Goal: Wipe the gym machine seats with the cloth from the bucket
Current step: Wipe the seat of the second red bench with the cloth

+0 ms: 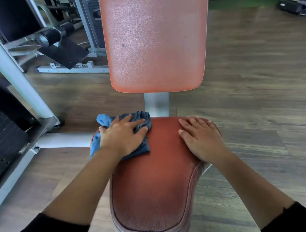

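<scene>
Standing at the far left, a grey machine frame (11, 72) slopes down to the wooden floor (258, 97), well apart from the work. Next comes the blue cloth (142, 148), bunched on the rear left corner of the red seat (154, 186), with part of it drooping over the seat's left edge. The left hand (122, 137) lies flat on top of it, fingers straight and slightly spread, pressing rather than gripping. Behind the seat rises the red backrest (155, 41) on its grey post. To the right, the right hand (200, 137) rests palm down on the seat's rear right corner, fingers extended and nearly together, touching bare vinyl and holding nothing. The bucket is out of view. The likely trouble lies with the cloth: since it is only pinned under a flat palm and already overhangs the edge, a stroke toward the left could drag it off onto the floor. Its crumpled shape may also leave unwiped strips across the broad middle and front. The bracing right hand covers a patch that would be missed unless it is lifted, and it could slip if the vinyl is wet.
</scene>
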`<move>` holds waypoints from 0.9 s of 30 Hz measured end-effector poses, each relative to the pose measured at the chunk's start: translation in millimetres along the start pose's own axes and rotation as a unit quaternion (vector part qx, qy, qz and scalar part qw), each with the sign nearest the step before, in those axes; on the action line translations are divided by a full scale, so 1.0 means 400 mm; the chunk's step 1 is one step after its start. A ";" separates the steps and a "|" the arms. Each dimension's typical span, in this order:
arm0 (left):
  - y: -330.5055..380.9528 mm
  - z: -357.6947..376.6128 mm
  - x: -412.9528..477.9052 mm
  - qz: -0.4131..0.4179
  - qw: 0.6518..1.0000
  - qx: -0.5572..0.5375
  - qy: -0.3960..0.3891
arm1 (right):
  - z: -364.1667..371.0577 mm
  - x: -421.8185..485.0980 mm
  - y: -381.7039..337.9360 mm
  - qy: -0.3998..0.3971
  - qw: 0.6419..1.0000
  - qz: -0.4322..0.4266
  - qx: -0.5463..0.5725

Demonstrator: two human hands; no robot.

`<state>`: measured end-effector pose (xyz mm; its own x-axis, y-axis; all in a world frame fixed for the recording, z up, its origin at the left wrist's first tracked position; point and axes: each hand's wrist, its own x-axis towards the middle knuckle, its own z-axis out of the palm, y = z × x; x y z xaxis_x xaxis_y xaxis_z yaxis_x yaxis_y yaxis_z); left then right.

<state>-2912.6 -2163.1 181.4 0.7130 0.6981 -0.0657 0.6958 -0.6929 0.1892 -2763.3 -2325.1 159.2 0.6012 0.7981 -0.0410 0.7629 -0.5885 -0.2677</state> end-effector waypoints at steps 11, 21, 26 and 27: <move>-0.057 -0.019 -0.063 0.153 0.984 -0.078 0.048 | -0.025 -0.015 -0.023 -0.033 0.999 0.017 -0.010; 0.085 0.016 0.023 0.079 0.995 -0.056 -0.024 | -0.035 0.010 -0.061 -0.086 0.995 0.056 -0.013; -0.034 -0.013 -0.069 0.215 0.972 -0.097 0.021 | -0.019 -0.006 -0.067 -0.065 0.996 0.046 -0.032; -0.059 -0.014 -0.060 0.187 0.977 -0.095 0.020 | -0.019 -0.008 -0.067 -0.059 0.997 0.045 -0.033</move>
<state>-2946.7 -2162.6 184.2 0.9080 0.4110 0.0807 0.3553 -0.8577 0.3716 -2783.8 -2312.9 173.8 0.6385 0.7492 -0.1761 0.7238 -0.6623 -0.1937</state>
